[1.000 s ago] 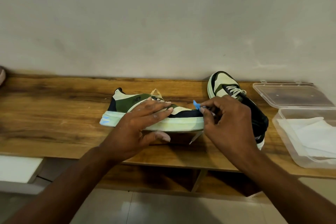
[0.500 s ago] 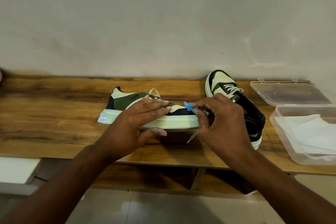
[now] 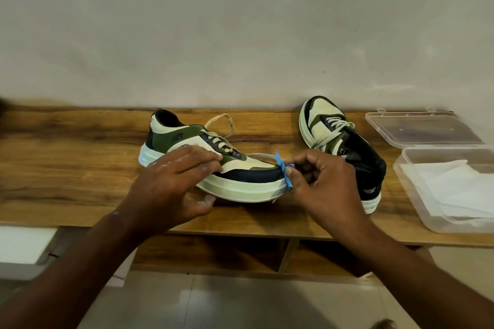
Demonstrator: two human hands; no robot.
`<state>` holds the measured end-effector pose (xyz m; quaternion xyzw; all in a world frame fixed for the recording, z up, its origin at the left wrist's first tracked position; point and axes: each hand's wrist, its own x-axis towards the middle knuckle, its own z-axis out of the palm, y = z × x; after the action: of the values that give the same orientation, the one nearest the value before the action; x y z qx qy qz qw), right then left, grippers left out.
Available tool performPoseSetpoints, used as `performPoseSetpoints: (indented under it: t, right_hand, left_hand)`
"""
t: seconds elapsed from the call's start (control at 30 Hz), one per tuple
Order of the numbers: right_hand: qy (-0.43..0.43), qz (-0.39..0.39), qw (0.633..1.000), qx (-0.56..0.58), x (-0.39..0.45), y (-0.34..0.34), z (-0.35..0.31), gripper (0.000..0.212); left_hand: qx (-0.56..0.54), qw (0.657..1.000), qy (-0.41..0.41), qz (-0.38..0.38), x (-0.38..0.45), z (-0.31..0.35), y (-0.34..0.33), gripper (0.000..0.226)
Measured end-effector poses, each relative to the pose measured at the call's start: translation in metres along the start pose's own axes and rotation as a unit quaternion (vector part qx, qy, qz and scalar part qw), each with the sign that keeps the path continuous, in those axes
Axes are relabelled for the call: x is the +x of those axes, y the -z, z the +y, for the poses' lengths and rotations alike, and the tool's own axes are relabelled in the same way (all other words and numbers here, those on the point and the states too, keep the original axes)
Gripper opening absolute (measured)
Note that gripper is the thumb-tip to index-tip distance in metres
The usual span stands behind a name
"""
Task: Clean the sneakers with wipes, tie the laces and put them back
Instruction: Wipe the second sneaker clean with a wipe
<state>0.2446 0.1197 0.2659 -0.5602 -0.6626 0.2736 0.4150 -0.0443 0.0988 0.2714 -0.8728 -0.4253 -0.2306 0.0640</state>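
Between both hands (image 3: 173, 181), sneaker (image 3: 240, 179) sideways; lace tip (image 3: 284, 171) in right fingers.

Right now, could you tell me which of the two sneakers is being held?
The sneaker lying sideways, toe pointing right: the left hand presses on it. The other sneaker, toe toward the wall, stands untouched.

Lace (image 3: 263, 155) now pulled out rightward; loop (image 3: 219, 125) raised.
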Motion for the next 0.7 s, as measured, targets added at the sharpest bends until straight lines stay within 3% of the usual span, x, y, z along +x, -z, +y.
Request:
performPoseSetpoints:
  t: [0.17,0.37,0.5,0.7]
  right_hand:
    - [-0.013,-0.018,0.999,0.049,-0.004,-0.018,-0.001,0.015]
    - [-0.003,-0.042,0.998,0.038,-0.013,-0.039,-0.008,0.012]
    - [0.011,-0.056,0.998,0.021,-0.016,-0.043,-0.009,0.011]
    - [-0.035,0.003,0.999,-0.017,-0.002,-0.029,0.006,0.008]
  left_hand:
    - [0.054,0.998,0.016,-0.006,-0.006,-0.007,-0.003,0.040]
    - [0.111,0.992,0.055,-0.037,-0.013,-0.010,-0.009,0.067]
    - [0.090,0.992,0.058,-0.060,-0.009,0.002,-0.010,0.084]
    - [-0.003,0.998,0.029,-0.055,0.004,0.016,-0.022,0.068]
